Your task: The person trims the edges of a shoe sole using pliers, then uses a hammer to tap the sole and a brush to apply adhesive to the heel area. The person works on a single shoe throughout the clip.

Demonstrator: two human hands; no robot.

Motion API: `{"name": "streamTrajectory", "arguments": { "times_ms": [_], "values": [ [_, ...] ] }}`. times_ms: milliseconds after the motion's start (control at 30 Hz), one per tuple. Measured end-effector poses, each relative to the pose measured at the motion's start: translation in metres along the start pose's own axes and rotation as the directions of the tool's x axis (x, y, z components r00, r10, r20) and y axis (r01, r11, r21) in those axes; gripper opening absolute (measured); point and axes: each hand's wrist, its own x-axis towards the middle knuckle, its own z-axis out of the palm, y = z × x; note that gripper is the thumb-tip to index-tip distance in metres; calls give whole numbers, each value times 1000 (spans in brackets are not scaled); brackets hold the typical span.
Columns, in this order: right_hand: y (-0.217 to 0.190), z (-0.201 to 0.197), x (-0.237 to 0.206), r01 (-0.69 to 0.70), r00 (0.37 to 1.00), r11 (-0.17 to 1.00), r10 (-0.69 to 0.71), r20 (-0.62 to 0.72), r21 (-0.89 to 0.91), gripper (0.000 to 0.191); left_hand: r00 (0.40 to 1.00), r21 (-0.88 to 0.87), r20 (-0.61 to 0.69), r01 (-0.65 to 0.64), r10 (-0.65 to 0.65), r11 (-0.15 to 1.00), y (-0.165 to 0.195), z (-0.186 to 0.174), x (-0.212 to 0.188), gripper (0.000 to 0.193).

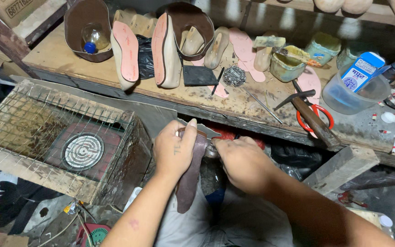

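I see a brown leather strip (190, 176) hanging down just below the workbench (69, 59). My left hand (174, 151) is closed around its top. My right hand (243, 162) is curled shut beside it, but I cannot tell what it holds. A wire-covered heater box (56, 142) sits to the left.

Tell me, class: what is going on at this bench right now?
A person sits at a cluttered workbench, holding a brown leather strip upright in the left hand. The right hand is pressed against the strip near its top; what it holds is hidden. Shoe lasts, scissors and a hammer lie on the bench, untouched.
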Motion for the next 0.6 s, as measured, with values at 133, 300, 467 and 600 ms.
{"name": "streamTrajectory", "arguments": {
  "times_ms": [133, 300, 467, 600],
  "values": [
    [4, -16, 1, 1, 999, 999, 1, 36, -51, 32, 995, 102, -34, -95, 99, 990, 4, 4, -4, 40],
    [9, -12, 1, -110, 987, 994, 112, 117, -20, 35, 982, 38, -35, -186, 188, 982, -2, 5, -5, 37],
    [6, 20, -1, -103, 987, 969, 127, -99, 223, 24, 977, -214, 155, -112, 146, 971, -16, -1, 1, 35],
    [10, 31, 5, 102, 973, 913, -10, -230, 394, 21, 958, -313, 196, -142, 210, 939, -27, -4, 3, 36]
  ]
}}
